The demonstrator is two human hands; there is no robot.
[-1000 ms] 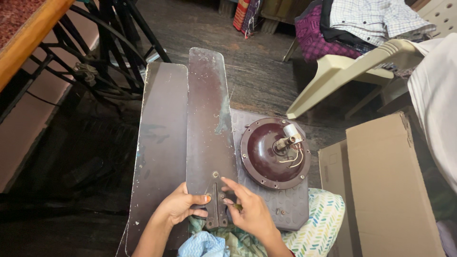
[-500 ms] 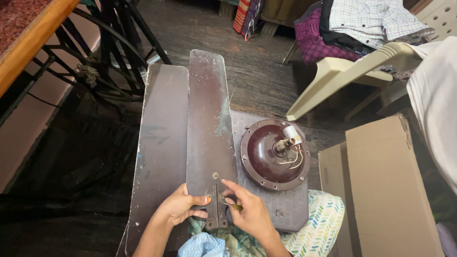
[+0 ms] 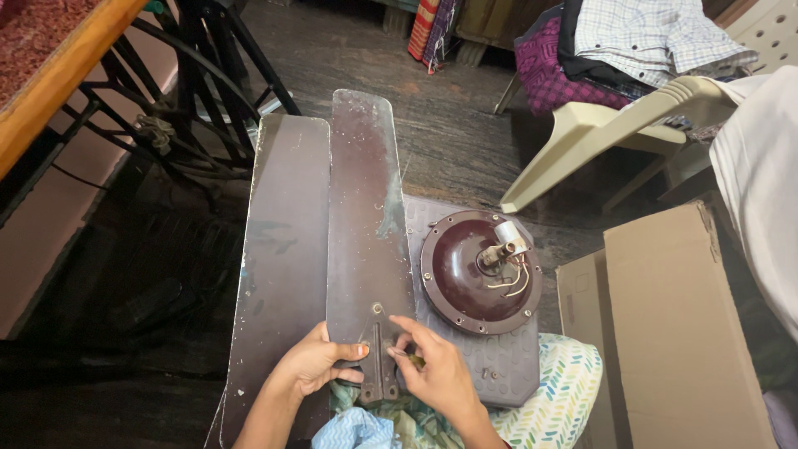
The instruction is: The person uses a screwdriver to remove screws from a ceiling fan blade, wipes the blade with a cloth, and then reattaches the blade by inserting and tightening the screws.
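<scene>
Off to the right there's a tall cardboard box (image 3: 677, 333), with a cream plastic chair (image 3: 598, 137) behind it that's piled with folded clothes (image 3: 632, 41). On the left, a wooden table (image 3: 58, 79) sits on a black metal frame (image 3: 191, 91). The wood floor (image 3: 449, 125) is dark, and a leaf-patterned cloth (image 3: 565, 387) pokes out at the bottom.

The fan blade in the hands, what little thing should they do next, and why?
Probably pinch and turn the fastener by the metal bracket: the right hand already has fingers there, while the left hand steadies the fan blade.
</scene>
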